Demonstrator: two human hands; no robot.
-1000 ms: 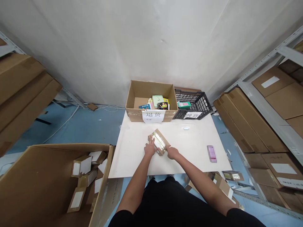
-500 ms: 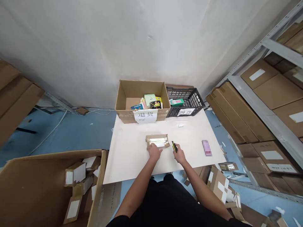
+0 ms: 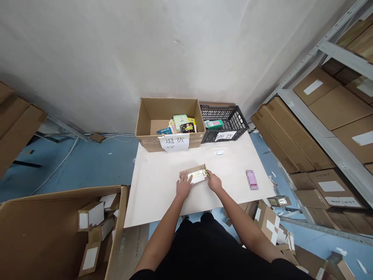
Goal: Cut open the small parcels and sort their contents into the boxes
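Observation:
A small brown cardboard parcel (image 3: 196,173) sealed with shiny tape lies flat in the middle of the white table (image 3: 151,186). My left hand (image 3: 184,186) rests on its left end with the fingers spread flat. My right hand (image 3: 215,181) is closed on a small yellow and black cutter (image 3: 207,173), whose tip touches the parcel's right end.
An open carton (image 3: 145,124) with a paper label and several small packs stands at the table's far edge, a black plastic crate (image 3: 236,120) beside it. A pink item (image 3: 251,179) lies to the right. A big carton (image 3: 58,217) of parcels stands at left. Shelves of boxes (image 3: 320,128) line the right.
The parcel was turned from a slant to lie crosswise. My right hand picked up the cutter beside it and brought it against the parcel's right end. My left hand slid to the left end.

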